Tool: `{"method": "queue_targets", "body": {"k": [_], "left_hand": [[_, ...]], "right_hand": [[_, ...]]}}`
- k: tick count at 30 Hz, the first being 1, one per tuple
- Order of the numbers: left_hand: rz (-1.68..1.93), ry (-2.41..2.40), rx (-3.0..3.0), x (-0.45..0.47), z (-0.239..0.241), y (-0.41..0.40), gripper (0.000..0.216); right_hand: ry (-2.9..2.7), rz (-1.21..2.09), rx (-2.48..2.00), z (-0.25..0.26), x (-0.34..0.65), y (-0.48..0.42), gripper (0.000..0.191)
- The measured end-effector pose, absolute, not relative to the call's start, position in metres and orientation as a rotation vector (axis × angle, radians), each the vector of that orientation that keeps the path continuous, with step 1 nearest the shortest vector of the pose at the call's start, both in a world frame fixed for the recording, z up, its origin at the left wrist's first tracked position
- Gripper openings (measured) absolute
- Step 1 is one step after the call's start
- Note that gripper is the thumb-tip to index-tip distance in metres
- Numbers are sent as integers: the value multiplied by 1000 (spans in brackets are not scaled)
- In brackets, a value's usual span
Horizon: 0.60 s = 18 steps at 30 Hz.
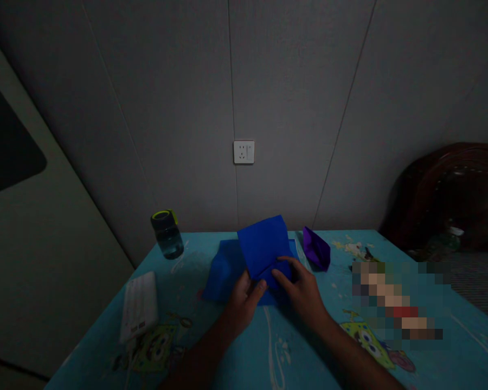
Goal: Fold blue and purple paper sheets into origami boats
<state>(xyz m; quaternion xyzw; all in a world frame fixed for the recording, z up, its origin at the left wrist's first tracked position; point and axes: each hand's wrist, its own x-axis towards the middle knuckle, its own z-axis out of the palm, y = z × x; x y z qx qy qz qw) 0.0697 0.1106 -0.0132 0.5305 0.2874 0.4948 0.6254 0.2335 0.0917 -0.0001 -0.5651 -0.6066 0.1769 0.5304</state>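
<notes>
A sheet of blue paper [260, 246] lies partly folded on the light blue cartoon-print tabletop [276, 346], one flap standing up towards the wall. My left hand [244, 298] rests on its near edge with the fingers curled and the thumb pressing the paper. My right hand [301, 287] lies beside it, its fingers pinching a fold of the same sheet. A small folded purple paper shape [316, 248] stands just right of the blue sheet, apart from both hands.
A dark water bottle with a yellow-green lid [166, 233] stands at the back left. A white power bank [139, 306] lies near the left edge. A wall socket [244, 152] is behind; a dark wooden headboard [451, 195] is at right.
</notes>
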Motion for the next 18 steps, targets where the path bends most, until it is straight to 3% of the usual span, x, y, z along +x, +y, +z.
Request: {"method": "queue_targets", "body": {"k": [7, 12, 18], "left_hand": [[1307, 868, 1230, 70, -8, 122, 48], [1520, 1078, 1169, 53, -2, 138, 45], [1441, 1161, 1403, 38, -4, 151, 37]], "right_hand": [[-1446, 349, -1393, 2, 231, 87, 60], [-1326, 280, -1382, 9, 244, 92, 61], [-1037, 718, -1312, 13, 271, 107, 58]]}}
